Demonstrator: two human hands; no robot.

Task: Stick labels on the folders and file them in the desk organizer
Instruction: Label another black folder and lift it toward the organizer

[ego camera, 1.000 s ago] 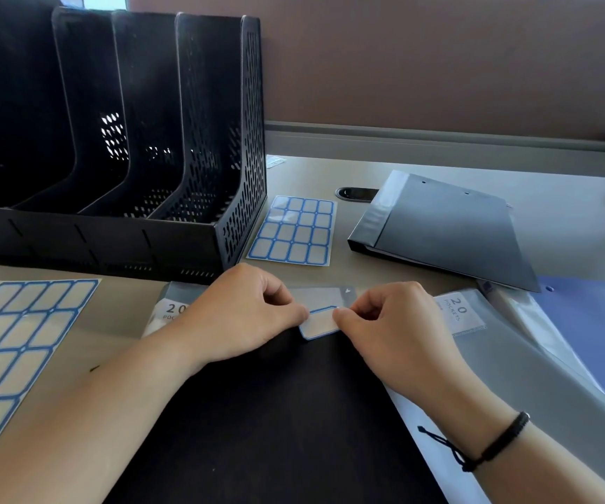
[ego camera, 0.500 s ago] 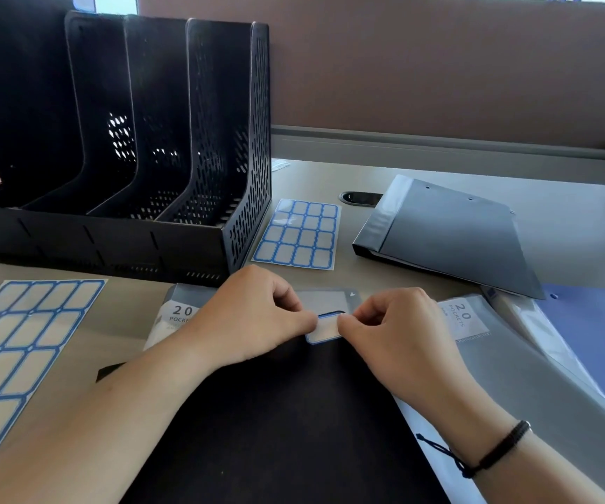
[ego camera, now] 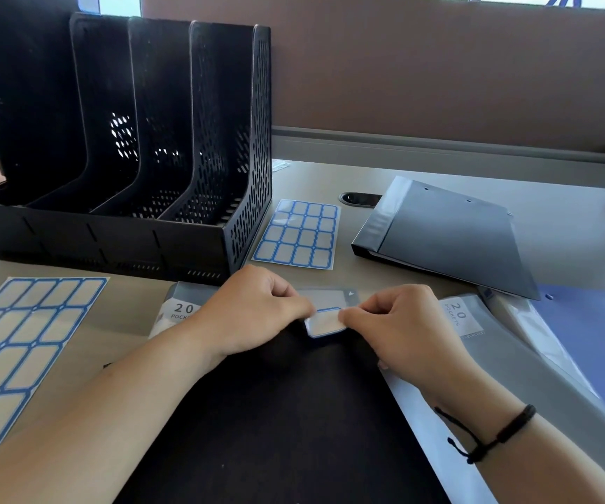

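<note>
A black folder (ego camera: 275,423) lies flat in front of me on the desk. At its far edge my left hand (ego camera: 253,314) and my right hand (ego camera: 399,329) pinch the two ends of a blue-bordered label (ego camera: 324,323). The label lies across the folder's top edge. Two grey folders marked "20 pockets" lie under the black one, one at the left (ego camera: 184,307) and one at the right (ego camera: 493,343). The black mesh desk organizer (ego camera: 191,241) stands at the back left with its slots holding nothing.
A label sheet (ego camera: 13,354) lies at the left and another label sheet (ego camera: 299,232) beside the organizer. A dark grey binder (ego camera: 450,238) lies at the back right, a blue folder (ego camera: 591,343) at the far right. A partition wall (ego camera: 439,74) closes the desk's back.
Both hands stay pinched on the label at the folder's top edge. The label has settled slightly lower onto the black folder. The view has tilted a little.
</note>
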